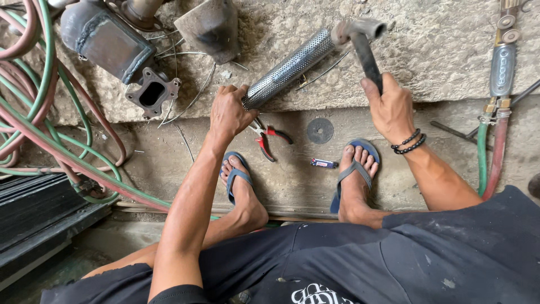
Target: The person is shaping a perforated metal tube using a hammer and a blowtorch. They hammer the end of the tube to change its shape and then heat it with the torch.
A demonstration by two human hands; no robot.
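The left hand (229, 112) grips the near end of a perforated metal tube (289, 68), which lies slanted on a rough concrete slab (439, 45), fingers wrapped around it. The right hand (389, 106) has its fingers closed on the dark handle of a hammer (360, 35), whose head sits at the tube's far end. Red-handled pliers (267, 141) lie on the floor below.

Concrete ledge (439, 50) w/ perforated tube (289, 68); floor (169, 163) below: red pliers (269, 139), grinding disc (320, 130), lighter (324, 164).
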